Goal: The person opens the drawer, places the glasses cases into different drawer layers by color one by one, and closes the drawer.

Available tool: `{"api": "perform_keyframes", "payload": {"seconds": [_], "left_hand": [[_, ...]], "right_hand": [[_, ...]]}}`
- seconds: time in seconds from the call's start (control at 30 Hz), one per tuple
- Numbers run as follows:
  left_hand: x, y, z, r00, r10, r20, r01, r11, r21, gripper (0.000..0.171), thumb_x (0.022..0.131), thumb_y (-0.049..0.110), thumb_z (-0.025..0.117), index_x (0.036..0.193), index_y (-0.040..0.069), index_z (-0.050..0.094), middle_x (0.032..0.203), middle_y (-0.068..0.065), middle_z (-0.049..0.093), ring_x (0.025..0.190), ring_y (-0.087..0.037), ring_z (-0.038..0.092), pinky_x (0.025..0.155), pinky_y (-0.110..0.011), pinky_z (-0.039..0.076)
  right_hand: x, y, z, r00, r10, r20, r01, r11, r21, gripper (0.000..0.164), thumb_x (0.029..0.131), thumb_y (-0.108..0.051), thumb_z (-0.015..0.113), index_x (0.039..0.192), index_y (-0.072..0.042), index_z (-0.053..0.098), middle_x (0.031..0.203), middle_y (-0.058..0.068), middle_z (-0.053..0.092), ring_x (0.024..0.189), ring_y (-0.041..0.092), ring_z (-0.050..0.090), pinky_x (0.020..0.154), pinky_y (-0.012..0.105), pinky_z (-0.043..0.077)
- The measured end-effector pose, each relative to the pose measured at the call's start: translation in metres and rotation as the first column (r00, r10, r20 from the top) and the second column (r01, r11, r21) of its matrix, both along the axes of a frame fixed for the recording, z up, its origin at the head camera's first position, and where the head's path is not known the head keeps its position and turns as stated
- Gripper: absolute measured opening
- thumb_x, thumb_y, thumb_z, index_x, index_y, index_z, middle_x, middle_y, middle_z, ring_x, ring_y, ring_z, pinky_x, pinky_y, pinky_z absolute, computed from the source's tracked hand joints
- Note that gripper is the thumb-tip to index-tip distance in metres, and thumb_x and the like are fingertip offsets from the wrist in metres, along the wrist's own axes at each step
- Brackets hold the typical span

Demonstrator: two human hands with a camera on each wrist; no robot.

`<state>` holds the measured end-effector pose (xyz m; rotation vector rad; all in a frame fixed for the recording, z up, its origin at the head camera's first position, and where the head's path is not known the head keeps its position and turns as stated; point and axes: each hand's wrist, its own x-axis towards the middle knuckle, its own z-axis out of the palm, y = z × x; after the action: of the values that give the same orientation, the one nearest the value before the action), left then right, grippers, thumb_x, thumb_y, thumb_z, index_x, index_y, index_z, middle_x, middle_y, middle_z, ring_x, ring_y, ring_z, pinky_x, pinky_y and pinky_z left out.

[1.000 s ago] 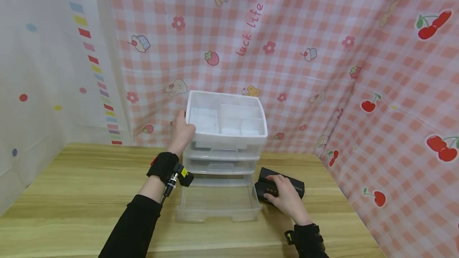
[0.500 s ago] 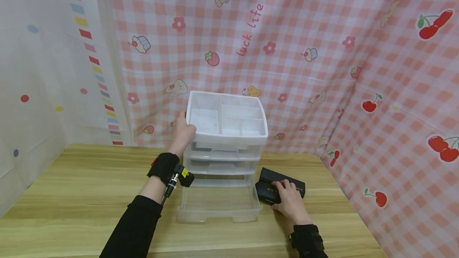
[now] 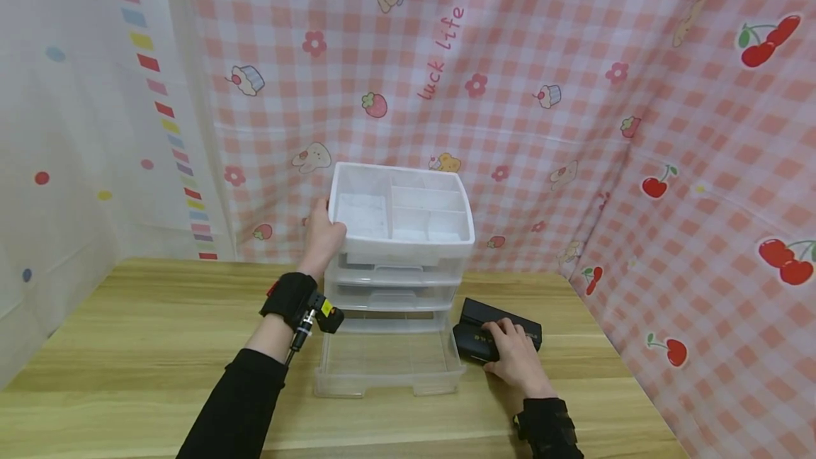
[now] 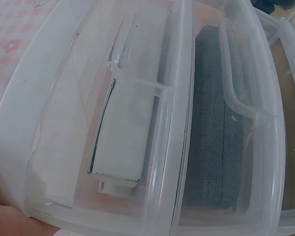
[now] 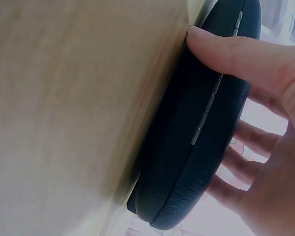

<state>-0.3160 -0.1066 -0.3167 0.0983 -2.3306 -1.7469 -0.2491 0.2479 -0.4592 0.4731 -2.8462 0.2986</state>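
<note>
My left hand (image 3: 324,236) holds the left upper edge of a white plastic drawer organizer (image 3: 408,250), thumb at the rim of its divided top. The lowest clear drawer (image 3: 389,382) is pulled out, with nothing seen inside. On the right, my right hand (image 3: 518,360) grips a black hinged glasses case (image 3: 470,343). In the right wrist view the thumb lies across the hinge side of the glasses case (image 5: 182,132), with the fingers over the opposite side. The case lies on the wooden table. Behind it sits a second long black case (image 3: 500,314).
Through the upper drawers, the left wrist view shows a white box (image 4: 125,128) and a dark blue-grey fabric case (image 4: 214,132). Checked cloth (image 3: 395,119) hangs behind the table (image 3: 159,346) and along its right side.
My right hand has shifted slightly toward me and right, its thumb coming off the top of the front glasses case to the near side. My left hand and the organizer stay in place.
</note>
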Motion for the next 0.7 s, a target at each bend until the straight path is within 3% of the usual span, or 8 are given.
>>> {"api": "perform_keyframes", "payload": {"seconds": [0.27,0.47,0.7], "left_hand": [[0.001,0.001,0.000,1.000,0.003,0.000,-0.003,1.000,-0.002,0.065,0.085,-0.007,0.040,0.147,0.005,0.027,0.147,-0.018,0.038,0.131,-0.034,0.038,0.110,-0.052,0.032],[0.003,0.001,0.000,1.000,0.004,-0.013,-0.004,1.000,-0.004,0.063,0.085,-0.006,0.040,0.146,0.004,0.029,0.145,-0.019,0.039,0.129,-0.035,0.040,0.108,-0.054,0.033],[0.001,0.001,0.000,1.000,0.011,-0.015,-0.011,1.000,-0.012,0.064,0.085,-0.006,0.040,0.146,0.004,0.028,0.145,-0.019,0.039,0.130,-0.035,0.040,0.109,-0.053,0.033]], "right_hand": [[-0.001,0.002,0.001,1.000,-0.017,-0.007,0.017,1.000,0.002,0.061,0.063,-0.015,0.087,0.117,-0.013,0.059,0.109,0.011,0.054,0.102,0.033,0.049,0.081,0.049,0.043],[0.002,0.005,0.010,0.994,-0.020,-0.112,0.019,1.000,-0.013,0.063,0.059,-0.013,0.089,0.115,-0.012,0.060,0.110,0.015,0.055,0.102,0.038,0.050,0.081,0.052,0.043],[0.009,0.002,0.033,0.977,-0.020,-0.215,0.014,0.999,-0.030,0.065,0.056,-0.007,0.089,0.115,-0.009,0.061,0.109,0.017,0.056,0.100,0.039,0.050,0.081,0.053,0.043]]}}
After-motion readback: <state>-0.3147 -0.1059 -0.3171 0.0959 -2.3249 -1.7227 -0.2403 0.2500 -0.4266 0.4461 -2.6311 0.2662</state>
